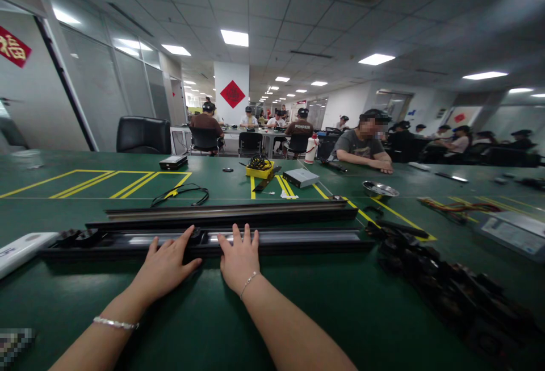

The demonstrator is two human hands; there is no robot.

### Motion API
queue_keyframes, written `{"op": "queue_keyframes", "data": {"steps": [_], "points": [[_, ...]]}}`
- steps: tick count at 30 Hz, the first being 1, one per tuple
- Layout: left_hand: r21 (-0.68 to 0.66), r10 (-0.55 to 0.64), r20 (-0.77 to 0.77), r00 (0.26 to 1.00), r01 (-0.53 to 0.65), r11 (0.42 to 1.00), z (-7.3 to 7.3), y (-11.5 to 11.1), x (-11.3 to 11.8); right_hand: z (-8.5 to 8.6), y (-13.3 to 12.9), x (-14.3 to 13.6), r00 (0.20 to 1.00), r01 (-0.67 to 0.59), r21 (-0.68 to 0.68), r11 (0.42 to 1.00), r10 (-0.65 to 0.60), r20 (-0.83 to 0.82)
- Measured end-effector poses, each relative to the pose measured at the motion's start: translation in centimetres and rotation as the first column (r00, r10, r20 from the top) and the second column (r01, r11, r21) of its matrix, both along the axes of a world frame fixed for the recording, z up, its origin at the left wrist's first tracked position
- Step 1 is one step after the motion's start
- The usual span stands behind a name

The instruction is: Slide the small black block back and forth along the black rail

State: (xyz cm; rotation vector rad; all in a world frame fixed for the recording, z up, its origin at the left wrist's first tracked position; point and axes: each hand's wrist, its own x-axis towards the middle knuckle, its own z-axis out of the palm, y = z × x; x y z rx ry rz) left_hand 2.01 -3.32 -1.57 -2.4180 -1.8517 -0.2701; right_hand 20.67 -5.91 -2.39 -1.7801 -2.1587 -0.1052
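Note:
A long black track with a shiny channel [306, 237] lies crosswise on the green table in front of me. My left hand [168, 266] rests over its near edge with the fingers spread, the forefinger beside a small black block [196, 236] in the channel. To the right of that block, my right hand [240, 257] lies palm down with its fingers apart on the same track. Neither hand is closed around anything. Black fittings [83, 237] sit at the track's left end. Just behind it lies a second long dark rail [238, 212].
A heap of black parts [443, 280] spreads to the right, near a metal box [513, 232] with wires. Farther back are a metal bowl [380, 189], a grey box [300, 177] and a yellow tray [260, 170] of cable. A person [361, 146] sits across the table.

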Motion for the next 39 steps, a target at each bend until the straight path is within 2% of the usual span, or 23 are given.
{"op": "queue_keyframes", "data": {"steps": [15,39], "points": [[-0.013,0.005,0.024,1.000,-0.004,1.000,0.22,0.06,0.29,0.14,0.00,-0.08,1.000,0.009,-0.033,0.999,-0.009,0.029],[-0.034,0.012,0.022,1.000,-0.012,0.999,0.57,0.01,0.58,0.17,-0.10,0.05,1.000,0.001,0.001,1.000,-0.001,0.017]]}}
